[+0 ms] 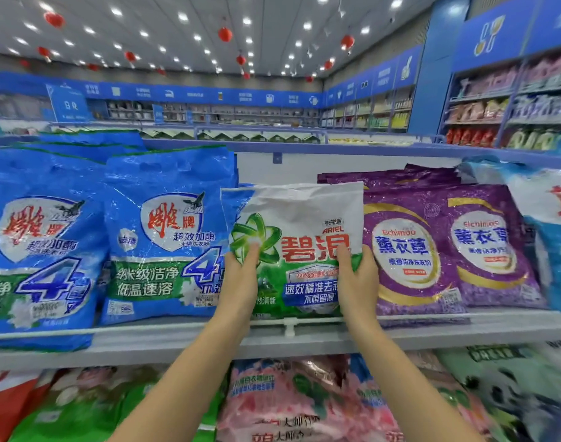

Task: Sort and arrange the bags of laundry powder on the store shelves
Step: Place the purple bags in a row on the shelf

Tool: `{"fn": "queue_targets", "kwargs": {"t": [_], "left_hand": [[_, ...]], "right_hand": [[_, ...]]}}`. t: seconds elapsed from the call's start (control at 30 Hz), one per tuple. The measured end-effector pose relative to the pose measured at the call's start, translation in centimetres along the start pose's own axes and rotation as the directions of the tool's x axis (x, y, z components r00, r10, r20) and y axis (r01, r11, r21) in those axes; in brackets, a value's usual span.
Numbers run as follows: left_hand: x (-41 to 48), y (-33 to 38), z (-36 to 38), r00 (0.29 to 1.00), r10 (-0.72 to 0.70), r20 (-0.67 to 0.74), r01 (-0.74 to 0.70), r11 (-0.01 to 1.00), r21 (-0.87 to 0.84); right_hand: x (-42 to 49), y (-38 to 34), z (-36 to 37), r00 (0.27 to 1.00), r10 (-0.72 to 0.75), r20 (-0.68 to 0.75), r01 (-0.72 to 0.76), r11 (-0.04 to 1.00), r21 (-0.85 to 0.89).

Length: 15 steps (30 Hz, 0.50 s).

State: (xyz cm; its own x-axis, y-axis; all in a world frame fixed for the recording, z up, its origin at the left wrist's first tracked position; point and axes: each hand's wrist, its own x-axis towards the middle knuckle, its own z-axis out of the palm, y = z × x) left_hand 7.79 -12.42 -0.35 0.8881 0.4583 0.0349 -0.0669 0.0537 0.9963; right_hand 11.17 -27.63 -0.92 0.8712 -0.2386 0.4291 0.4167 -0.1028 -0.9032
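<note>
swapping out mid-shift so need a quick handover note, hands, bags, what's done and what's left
Left hand: grips the Ariel bag at its lower left, thumb on the front.
Right hand: grips the same bag at its lower right.
Ariel bag: upright on the upper shelf, in the gap between the blue bags on its left and the purple lavender bags on its right.
Done: blue and purple bags stand grouped by kind, fronts out.
Left: probably seat the Ariel bag, let go and square it; the pink bags on the shelf below may still need sorting.
</note>
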Motion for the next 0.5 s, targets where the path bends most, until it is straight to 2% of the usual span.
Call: {"fn": "queue_targets", "kwargs": {"t": [0.1, 0.2, 0.37, 0.5], "left_hand": [[0.4, 0.2, 0.7, 0.998, 0.056, -0.043, -0.057, 0.998, -0.017], [0.7, 0.3, 0.6, 0.997, 0.068, -0.046, -0.067, 0.997, 0.035], [0.0, -0.3, -1.1, 0.995, 0.101, 0.023, -0.103, 0.962, 0.253], [-0.2, 0.1, -1.6, 0.983, 0.176, -0.041, -0.146, 0.908, 0.391]], "right_hand": [[0.9, -0.4, 0.8, 0.999, -0.032, -0.028, 0.028, 0.992, -0.121], [1.2, -0.1, 0.4, 0.999, -0.042, 0.024, 0.045, 0.991, -0.127], [-0.1, 0.6, -1.7, 0.993, -0.074, 0.092, 0.092, 0.976, -0.199], [0.1, -0.1, -1.9, 0.986, -0.143, 0.085, 0.159, 0.956, -0.247]]}}
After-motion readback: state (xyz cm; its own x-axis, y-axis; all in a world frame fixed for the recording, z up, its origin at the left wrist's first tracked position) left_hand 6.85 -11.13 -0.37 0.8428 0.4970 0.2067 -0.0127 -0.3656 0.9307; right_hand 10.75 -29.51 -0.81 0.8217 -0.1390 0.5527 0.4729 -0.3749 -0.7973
